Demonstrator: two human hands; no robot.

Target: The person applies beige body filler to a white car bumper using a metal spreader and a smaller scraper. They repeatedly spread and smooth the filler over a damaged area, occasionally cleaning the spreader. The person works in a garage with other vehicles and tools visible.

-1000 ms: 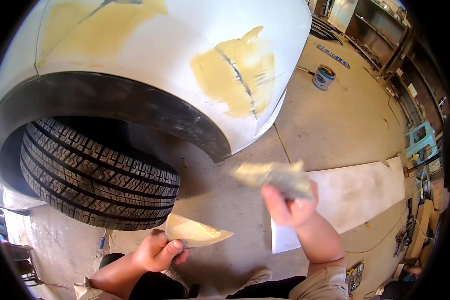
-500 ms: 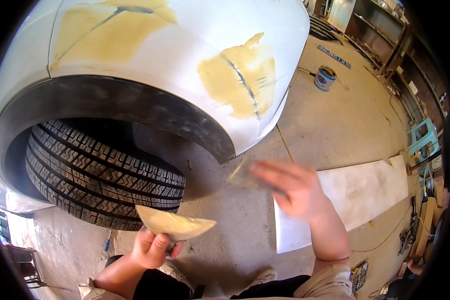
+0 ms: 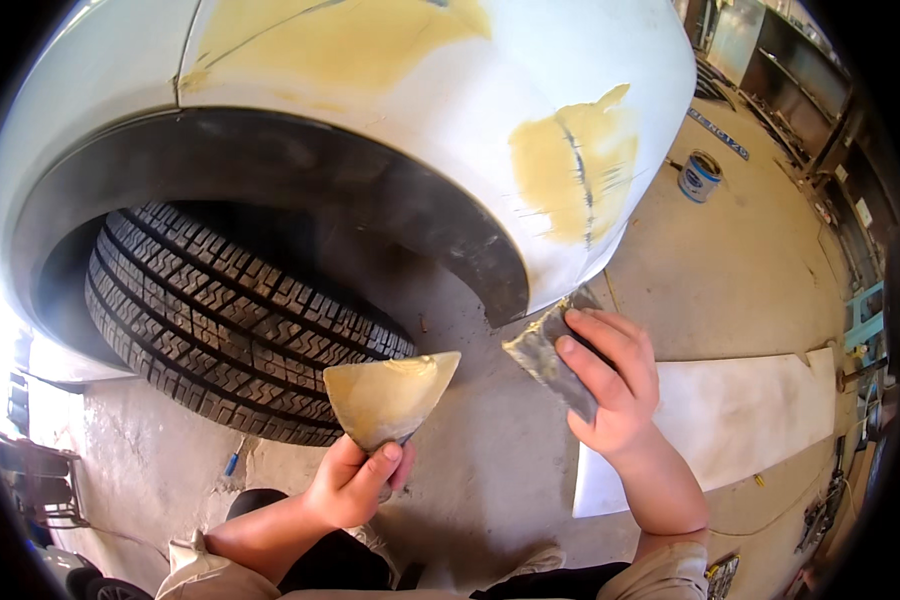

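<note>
My left hand [image 3: 358, 483] grips the handle end of a wide putty knife [image 3: 388, 392], its flared blade pointing up and coated with yellowish filler. In my right hand [image 3: 618, 385] is a dark, flat, rectangular spreader [image 3: 555, 358], held between thumb and fingers. Yellow filler clings along its far left edge. The two tools are apart. Ahead stands a white car body panel [image 3: 450, 120] with a yellow filler patch [image 3: 578, 170] near its right corner, crossed by a dark crease. A second, larger filler patch [image 3: 370, 45] lies above the wheel arch.
A black tyre [image 3: 230, 330] sits under the dark wheel-arch trim [image 3: 300, 150]. A white panel [image 3: 720, 420] lies on the floor at right. Beyond are an open tin [image 3: 700, 178], a number plate [image 3: 718, 134] and a light-blue stool [image 3: 863, 315]. A blue-handled tool [image 3: 232, 463] lies at left.
The view has shifted, so the car sits further right. My right hand, blurred before, now holds the spreader more upright. The putty knife's blade has turned to face up.
</note>
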